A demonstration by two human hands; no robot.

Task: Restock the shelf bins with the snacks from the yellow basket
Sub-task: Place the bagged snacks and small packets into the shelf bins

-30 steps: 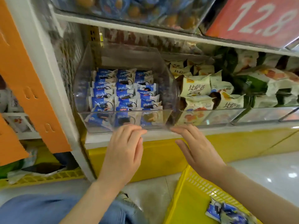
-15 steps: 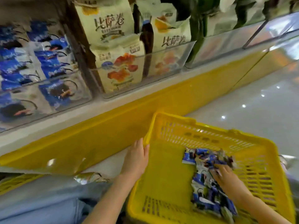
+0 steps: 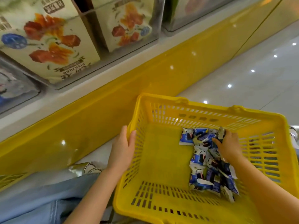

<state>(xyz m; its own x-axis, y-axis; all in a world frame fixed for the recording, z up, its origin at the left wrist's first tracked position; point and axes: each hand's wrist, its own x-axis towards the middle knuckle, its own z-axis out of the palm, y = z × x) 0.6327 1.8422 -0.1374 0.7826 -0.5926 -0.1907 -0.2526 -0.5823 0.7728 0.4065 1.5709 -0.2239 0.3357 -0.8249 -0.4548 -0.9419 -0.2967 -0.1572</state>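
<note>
There is one yellow basket (image 3: 161, 206) on the floor, and two hands are at it. The left hand (image 3: 123, 149) is on the basket's left wall. Its fingers lie flat down the outside and its thumb hooks over the rim, so it pinches the rim. The right hand (image 3: 229, 147) is inside the basket, lying on top of a heap of snack packets (image 3: 203, 160). Its fingers bend down over the far end of the heap and its thumb sticks out across the packets. I cannot tell if it has got hold of any packet.

The packets are small, blue and white, with dark round cookies drawn on them. There are more than ten, all jumbled together, so I cannot count them right. The whole heap sits under and just behind the right hand, in the right half of the basket. The part of the basket next to the left hand is bare yellow.

Past the left hand, up high, are the clear shelf bins (image 3: 158, 29). Two cream bags (image 3: 48, 46) with red and orange pictures stand in them. Below the bins runs one long yellow panel (image 3: 97, 110). Past the right hand is the shiny grey floor (image 3: 242, 70). Near the left wrist are one silver shoe (image 3: 85, 168) and one blue jeans leg (image 3: 40, 204).
</note>
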